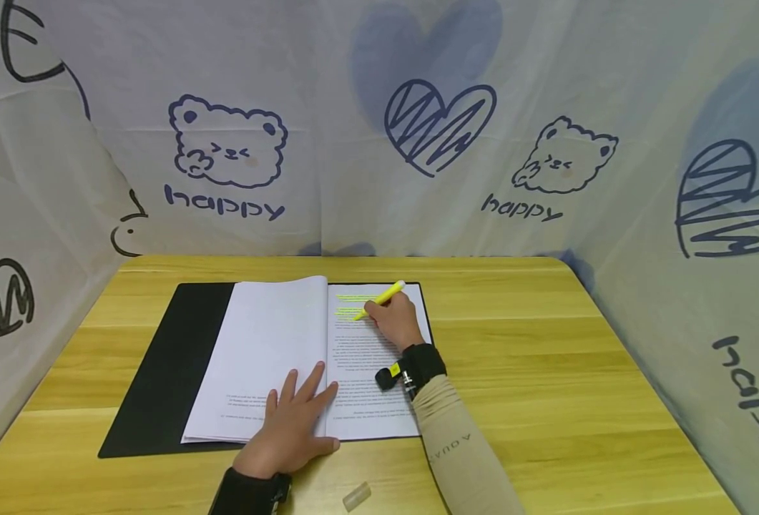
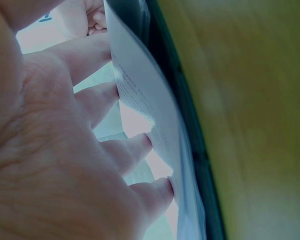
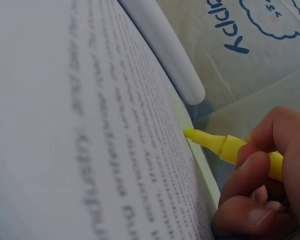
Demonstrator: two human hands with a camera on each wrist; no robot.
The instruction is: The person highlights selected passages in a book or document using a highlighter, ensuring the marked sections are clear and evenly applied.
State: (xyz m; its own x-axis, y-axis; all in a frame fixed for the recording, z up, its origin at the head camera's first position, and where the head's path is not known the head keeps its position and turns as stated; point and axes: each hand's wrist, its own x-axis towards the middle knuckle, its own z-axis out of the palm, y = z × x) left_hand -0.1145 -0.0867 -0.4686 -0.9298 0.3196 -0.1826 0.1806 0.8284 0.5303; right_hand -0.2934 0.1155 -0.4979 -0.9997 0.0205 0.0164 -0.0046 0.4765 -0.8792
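Observation:
A yellow highlighter (image 1: 388,292) is pinched between the thumb and fingers of my right hand (image 1: 395,320). Its tip (image 3: 189,133) meets the printed right page (image 1: 369,365) near the top, where several lines carry yellow marking (image 1: 353,297). My left hand (image 1: 295,422) lies with fingers spread across the lower part of the open document, over the fold between the pages. In the left wrist view, its fingertips (image 2: 142,145) press on the paper. The left page (image 1: 270,343) is mostly blank, with a few printed lines at the bottom.
Beneath the pages lies a black folder (image 1: 160,379), its cover spread out to the left. A small translucent cap (image 1: 356,496) rests on the wooden table (image 1: 546,400) near the front edge. Printed white cloth (image 1: 327,179) hangs around the table's back and sides.

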